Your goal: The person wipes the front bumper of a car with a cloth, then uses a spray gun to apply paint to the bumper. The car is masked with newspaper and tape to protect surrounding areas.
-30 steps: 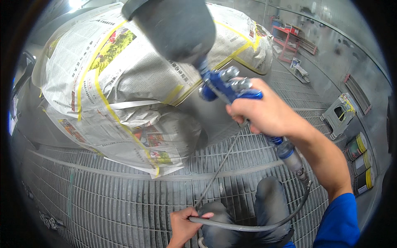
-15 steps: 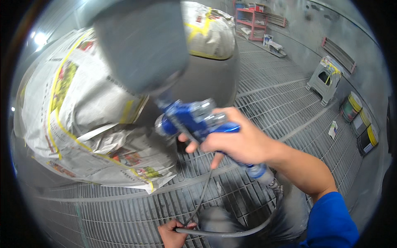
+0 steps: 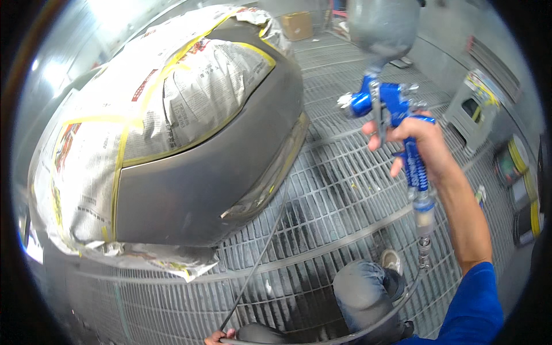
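My right hand (image 3: 422,141) grips a blue spray gun (image 3: 394,103) by its handle, with fingers around the trigger. A grey paint cup (image 3: 384,29) sits on top of the gun, partly cut off by the upper edge. The gun's nozzle points left, apart from a grey car bumper (image 3: 184,198). Newspaper sheets (image 3: 201,95) held by yellow tape (image 3: 119,192) cover the car body above and around the bumper. At the lower edge, my left hand (image 3: 220,337) is closed on a thin grey air hose (image 3: 256,267); part of this hand is cut off.
Slatted metal grating (image 3: 322,207) forms the floor. The hose loops past my bent knee (image 3: 359,287) up to the gun. At the right stand a grey plastic stool (image 3: 474,109) and several paint cans (image 3: 512,161) along the wall. A cardboard box (image 3: 297,26) is at the back.
The spray gun has moved right and up in view, uncovering the grey bumper. My left hand, still on the hose, sits lower and slightly further left. The view itself has shifted.
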The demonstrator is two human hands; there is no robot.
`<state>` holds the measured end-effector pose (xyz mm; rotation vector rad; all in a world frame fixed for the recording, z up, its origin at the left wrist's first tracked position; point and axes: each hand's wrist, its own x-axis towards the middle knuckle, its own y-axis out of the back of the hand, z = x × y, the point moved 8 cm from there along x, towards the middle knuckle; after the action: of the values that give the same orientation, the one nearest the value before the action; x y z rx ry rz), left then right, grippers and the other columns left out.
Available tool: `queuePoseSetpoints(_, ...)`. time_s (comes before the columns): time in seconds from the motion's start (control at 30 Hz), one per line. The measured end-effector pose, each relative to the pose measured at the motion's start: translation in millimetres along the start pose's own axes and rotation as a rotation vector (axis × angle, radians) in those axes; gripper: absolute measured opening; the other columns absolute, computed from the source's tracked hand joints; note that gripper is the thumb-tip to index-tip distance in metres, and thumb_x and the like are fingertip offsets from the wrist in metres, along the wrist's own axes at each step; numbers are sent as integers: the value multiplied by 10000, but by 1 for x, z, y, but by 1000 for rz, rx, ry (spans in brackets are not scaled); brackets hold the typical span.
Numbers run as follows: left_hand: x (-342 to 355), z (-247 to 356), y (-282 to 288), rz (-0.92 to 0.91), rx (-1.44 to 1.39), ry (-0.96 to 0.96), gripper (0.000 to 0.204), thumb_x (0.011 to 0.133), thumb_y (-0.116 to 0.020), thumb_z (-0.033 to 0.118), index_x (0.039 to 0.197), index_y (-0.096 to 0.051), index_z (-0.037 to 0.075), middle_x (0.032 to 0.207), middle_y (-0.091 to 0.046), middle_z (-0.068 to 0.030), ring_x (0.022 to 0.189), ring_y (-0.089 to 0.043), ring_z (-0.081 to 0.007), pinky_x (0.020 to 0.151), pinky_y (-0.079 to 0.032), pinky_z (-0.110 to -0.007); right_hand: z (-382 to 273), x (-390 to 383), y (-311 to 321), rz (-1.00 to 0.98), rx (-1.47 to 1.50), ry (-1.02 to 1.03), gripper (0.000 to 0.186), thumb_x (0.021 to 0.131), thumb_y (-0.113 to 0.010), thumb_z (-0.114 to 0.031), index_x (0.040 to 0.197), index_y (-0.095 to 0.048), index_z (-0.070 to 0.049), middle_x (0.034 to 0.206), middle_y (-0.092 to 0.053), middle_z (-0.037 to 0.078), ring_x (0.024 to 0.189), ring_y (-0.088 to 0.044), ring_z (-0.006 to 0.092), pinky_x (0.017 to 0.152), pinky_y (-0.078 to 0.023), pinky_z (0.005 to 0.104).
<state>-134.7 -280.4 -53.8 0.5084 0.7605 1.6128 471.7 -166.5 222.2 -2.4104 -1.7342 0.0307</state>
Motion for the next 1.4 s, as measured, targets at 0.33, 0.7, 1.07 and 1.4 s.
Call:
queuePoseSetpoints(0.33,-46,125,-27,373,-196,17,595,932,-701,260,526,-302,91,523,-277,74,548,-235,-49,485,-146,-302,19,61,-148,-942,274,-255,300,791,-550,-96,1032,-616,71,962,-651,157,754,-654,170,444,-561,312)
queuePoseSetpoints(0.7,-66,219,-108,308,-7,314,392,841,-799,150,599,-512,36,611,-460,32,596,-365,-81,517,-320,-303,35,177,-54,-831,-94,-99,167,783,-567,-119,811,-636,30,691,-631,81,545,-567,110,400,-434,260)
queuePoseSetpoints(1.07,-46,330,-174,114,-125,150,298,810,-803,165,674,-616,-22,550,-529,-77,565,-472,-107,512,-389,-335,28,307,47,-601,-262,38,146,786,-583,-85,823,-643,43,680,-631,94,541,-570,108,366,-397,236)
queuePoseSetpoints(1.4,-37,373,-198,25,52,59,142,703,-697,114,752,-626,1,610,-534,-195,547,-565,-261,538,-428,-400,38,404,105,-295,-420,230,140,768,-575,-126,791,-620,5,658,-600,67,512,-517,103,372,-391,257)
